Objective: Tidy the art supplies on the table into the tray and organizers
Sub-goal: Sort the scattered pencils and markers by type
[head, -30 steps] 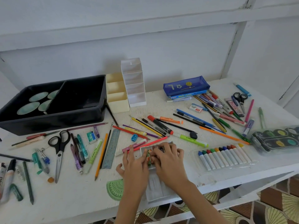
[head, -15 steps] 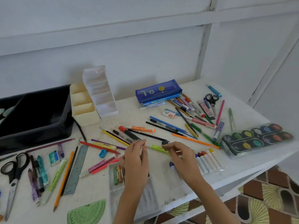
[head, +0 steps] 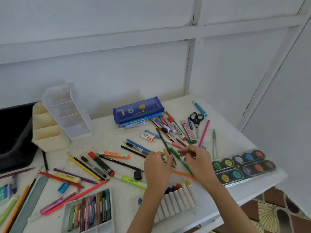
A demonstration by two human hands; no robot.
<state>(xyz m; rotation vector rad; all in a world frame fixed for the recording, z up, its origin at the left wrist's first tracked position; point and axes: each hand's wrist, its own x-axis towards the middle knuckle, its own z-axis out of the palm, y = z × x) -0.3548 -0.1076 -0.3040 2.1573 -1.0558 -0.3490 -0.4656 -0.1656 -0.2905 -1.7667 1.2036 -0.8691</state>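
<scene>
The left hand (head: 157, 164) is curling its fingers over a short yellow marker (head: 166, 151). At its three o'clock, the right hand (head: 197, 159) is hovering with bent fingers. I cannot tell whether either is gripping anything.

a white table (head: 104, 132) stands against a white panelled wall (head: 117, 73), with brown fan-patterned floor tiles (head: 272, 214) at the lower right.

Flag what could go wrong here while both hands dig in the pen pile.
1. The pens lie crossed beneath the left hand and right hand; pulling one may roll others toward the table edge.
2. The palette sits at the front right edge beside the right forearm; a sweep could knock it off.
3. The marker set lies below both forearms, easily dragged forward.
</scene>
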